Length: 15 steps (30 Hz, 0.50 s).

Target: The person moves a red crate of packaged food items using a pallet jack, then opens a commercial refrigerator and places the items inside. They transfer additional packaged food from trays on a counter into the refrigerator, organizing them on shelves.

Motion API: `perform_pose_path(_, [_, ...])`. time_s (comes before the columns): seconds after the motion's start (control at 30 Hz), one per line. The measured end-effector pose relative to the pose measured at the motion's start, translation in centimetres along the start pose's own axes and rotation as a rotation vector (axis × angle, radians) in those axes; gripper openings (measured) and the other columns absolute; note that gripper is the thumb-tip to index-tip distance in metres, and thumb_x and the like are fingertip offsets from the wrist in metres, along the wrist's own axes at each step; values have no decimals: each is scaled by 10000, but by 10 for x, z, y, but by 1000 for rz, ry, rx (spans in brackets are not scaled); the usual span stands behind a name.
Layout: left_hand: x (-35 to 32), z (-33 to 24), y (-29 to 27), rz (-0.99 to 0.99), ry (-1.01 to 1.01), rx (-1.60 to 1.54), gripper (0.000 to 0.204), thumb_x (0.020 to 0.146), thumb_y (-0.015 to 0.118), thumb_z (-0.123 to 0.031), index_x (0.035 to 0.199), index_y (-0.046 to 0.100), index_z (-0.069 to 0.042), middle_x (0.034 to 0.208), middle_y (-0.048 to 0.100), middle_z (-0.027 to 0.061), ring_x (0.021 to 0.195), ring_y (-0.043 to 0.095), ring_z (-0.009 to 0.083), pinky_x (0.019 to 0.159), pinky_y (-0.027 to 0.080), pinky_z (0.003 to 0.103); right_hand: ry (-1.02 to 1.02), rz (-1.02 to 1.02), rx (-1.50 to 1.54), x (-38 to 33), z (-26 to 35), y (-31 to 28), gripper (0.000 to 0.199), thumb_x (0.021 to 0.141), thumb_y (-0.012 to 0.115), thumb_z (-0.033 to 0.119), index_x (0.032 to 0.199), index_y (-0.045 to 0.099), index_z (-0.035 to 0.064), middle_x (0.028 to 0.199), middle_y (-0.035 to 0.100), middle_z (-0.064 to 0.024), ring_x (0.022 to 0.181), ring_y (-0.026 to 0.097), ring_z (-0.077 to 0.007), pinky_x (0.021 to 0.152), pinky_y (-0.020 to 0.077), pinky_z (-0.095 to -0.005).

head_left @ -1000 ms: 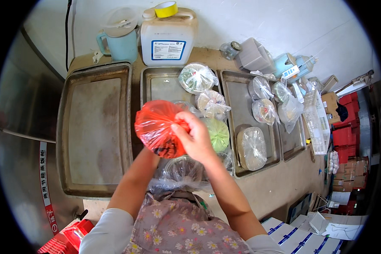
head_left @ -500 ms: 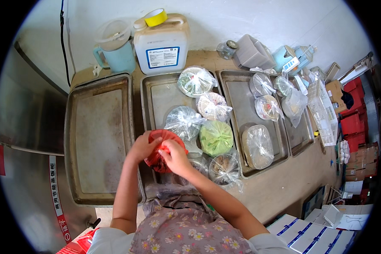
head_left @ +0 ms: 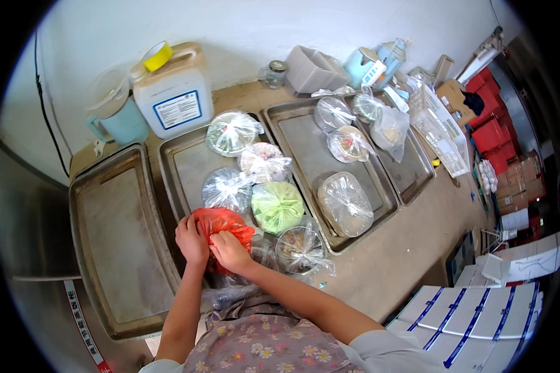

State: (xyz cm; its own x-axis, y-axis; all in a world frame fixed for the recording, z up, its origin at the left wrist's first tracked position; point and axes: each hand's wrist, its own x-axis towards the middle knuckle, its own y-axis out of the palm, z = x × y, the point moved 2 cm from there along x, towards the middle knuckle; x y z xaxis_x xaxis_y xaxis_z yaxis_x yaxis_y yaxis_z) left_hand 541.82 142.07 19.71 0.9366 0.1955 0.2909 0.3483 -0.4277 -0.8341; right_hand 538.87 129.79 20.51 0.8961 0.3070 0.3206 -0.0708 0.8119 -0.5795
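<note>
My left hand point(head_left: 191, 239) and my right hand point(head_left: 230, 250) both grip a red plastic bag point(head_left: 221, 222) at the near end of the middle metal tray point(head_left: 183, 163). The bag rests low on the tray, bunched between my fingers. Just beyond it lie a clear knotted bag point(head_left: 226, 189) and a green bag point(head_left: 277, 206). A clear bag holding a round container point(head_left: 299, 248) sits right of my right hand.
An empty tray point(head_left: 115, 239) lies at left. Further bagged containers point(head_left: 345, 202) fill the right trays point(head_left: 320, 152). A white jug point(head_left: 174, 93), blue pitcher point(head_left: 119, 118), jar point(head_left: 272, 73) and grey box point(head_left: 311, 69) line the wall. Stacked cartons point(head_left: 479, 317) stand lower right.
The red bag has come down from chest height to the tray's near end. Both hands have closed in around it, and the view has shifted slightly.
</note>
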Motion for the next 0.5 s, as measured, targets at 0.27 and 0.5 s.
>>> perform_pose_path(0.27, [16, -30, -6, -33, 58, 77, 329, 861, 485, -266, 1139, 531, -96, 1180, 507, 135, 1128, 437, 325, 920, 311, 490, 124, 49, 211, 8, -2, -38, 343, 776, 593, 135, 1067, 472, 0, 918, 508, -183, 889, 511, -338, 800, 416, -367])
perform_pose_path(0.5, [-4, -62, 12, 393, 235, 359, 703, 748, 536, -553, 1333, 364, -206, 1412, 264, 117, 1311, 207, 329, 1008, 128, 613, 691, -772, -155, -78, -74, -202, 206, 799, 528, 74, 993, 527, 4, 913, 564, -122, 809, 541, -228, 749, 429, -322])
